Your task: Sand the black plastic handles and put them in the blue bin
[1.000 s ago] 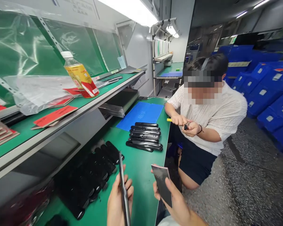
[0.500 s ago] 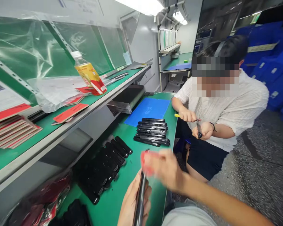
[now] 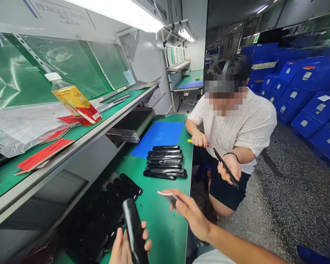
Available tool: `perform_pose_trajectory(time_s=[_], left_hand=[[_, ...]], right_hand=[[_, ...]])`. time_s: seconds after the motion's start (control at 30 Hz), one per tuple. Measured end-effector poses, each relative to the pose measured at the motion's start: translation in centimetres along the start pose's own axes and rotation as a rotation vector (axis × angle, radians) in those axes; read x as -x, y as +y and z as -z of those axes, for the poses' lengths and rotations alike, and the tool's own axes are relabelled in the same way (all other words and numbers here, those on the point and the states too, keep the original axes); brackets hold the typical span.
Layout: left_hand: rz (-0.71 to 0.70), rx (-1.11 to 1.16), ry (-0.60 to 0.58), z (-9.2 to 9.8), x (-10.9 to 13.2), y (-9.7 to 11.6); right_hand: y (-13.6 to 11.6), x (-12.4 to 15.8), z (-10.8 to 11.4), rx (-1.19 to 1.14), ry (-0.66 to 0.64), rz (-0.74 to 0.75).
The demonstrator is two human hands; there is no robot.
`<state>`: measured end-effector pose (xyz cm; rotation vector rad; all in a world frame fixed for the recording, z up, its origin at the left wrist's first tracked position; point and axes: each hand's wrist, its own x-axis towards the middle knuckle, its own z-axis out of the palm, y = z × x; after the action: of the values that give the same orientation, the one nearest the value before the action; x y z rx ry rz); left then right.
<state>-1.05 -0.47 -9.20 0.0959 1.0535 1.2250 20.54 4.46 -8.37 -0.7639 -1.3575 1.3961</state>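
Observation:
Upright in my left hand is a long, glossy black plastic casing with a rounded end. My fingers wrap round it from behind. Apart from it, to the right, my right hand pinches a thin flat pad, pale pink along its edge and grey on its face. Under and left of my left hand lies a crowded pile of black casings on the green tabletop. Further back, several more black casings lie side by side in a row.
Across the table corner a co-worker sits holding a black casing and a yellow-handled tool. A blue sheet lies behind the row. On the shelf stand a tilted drink bottle and red-faced pieces. Blue bins are stacked at right.
My right hand has drawn the pad away from the casing, which now stands alone in my left hand, turned broad side towards me. The view has swung right. The co-worker's casing is raised and tilted.

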Motion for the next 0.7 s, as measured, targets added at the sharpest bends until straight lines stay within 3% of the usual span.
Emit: perform_pose_trajectory(time_s=[0.07,0.17,0.3,0.43,0.5,0.6,0.63,0.7], left_hand=[[0.031,-0.138,0.029,0.1,-0.3,-0.7],[-0.094,-0.288,0.058,-0.6,-0.1,-1.5],[-0.256,-0.344,0.074,-2.6,1.1,-2.2],[-0.234,-0.309,0.062,-3.9,1.6,-2.5],[-0.16,-0.153,0.0,-4.0,1.3,-2.4],[-0.061,-0.005,-0.079,-3.8,0.6,-2.3],[-0.035,-0.014,-0.079,-3.7,0.4,-2.3],[0.011,-0.071,-0.053,-3.7,0.3,-2.4]], right_hand=[[-0.6,0.5,-0.3,0.003,-0.057,0.058],[-0.6,0.9,-0.4,0.185,-0.097,0.181],[0.7,0.3,0.1,0.617,-0.066,0.576],[1.1,0.1,0.0,0.705,0.006,0.611],[1.0,0.8,-0.4,0.743,-0.132,0.768],[0.9,1.9,-1.2,0.731,-0.474,0.949],[0.8,2.2,-1.4,0.729,-0.509,0.921],[0.9,2.4,-1.8,0.764,-0.434,0.856]])
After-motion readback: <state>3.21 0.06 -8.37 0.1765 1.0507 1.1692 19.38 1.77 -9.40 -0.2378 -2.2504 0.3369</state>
